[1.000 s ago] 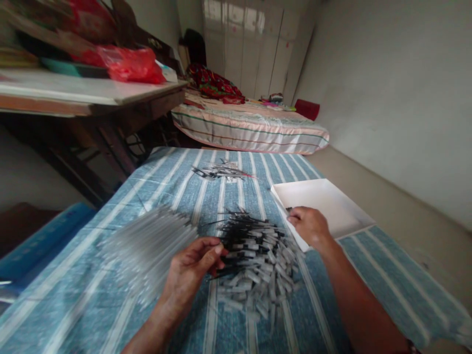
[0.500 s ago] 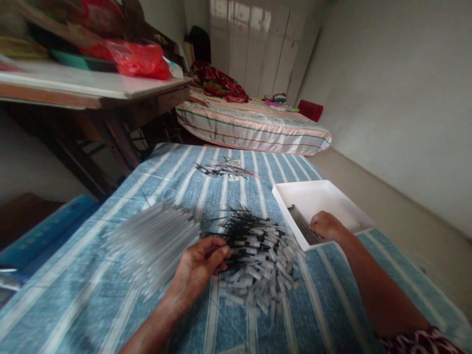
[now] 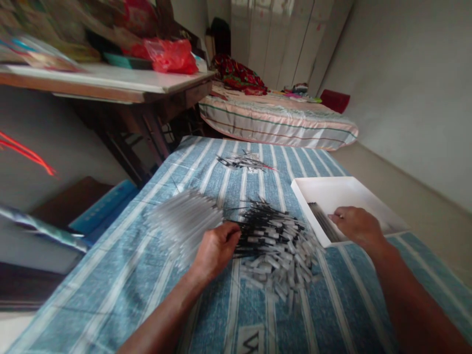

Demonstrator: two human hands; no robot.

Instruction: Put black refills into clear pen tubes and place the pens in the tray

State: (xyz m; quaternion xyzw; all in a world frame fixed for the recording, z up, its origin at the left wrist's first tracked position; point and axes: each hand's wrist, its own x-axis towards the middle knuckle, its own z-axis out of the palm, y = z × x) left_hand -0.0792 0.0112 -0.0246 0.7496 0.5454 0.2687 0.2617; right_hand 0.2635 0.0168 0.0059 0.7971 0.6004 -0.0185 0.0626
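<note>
My left hand (image 3: 217, 248) is closed, its fingertips at the left edge of a heap of small black-tipped pieces with whitish sleeves (image 3: 283, 250). What it pinches, if anything, is hidden. To its left lies a bundle of thin, clear greyish tubes (image 3: 186, 221), side by side on the striped cloth. Above the shallow white box (image 3: 354, 189) is my right hand (image 3: 356, 226), fingers pressed together; I cannot make out anything in them. Just left of those fingers, a row of thin dark sticks (image 3: 324, 221) rests along the box's left side.
A blue and white striped cloth (image 3: 147, 275) covers the table. Several thin dark and red pieces (image 3: 245, 161) lie at its far end. A side table (image 3: 162, 84) with a red plastic bag (image 3: 173, 56) stands at left; a bed (image 3: 276, 118) is beyond.
My right hand has lifted slightly off the row of sticks in the box. The left hand has turned, its fingertips now at the heap's black tips. The whole view has shifted left.
</note>
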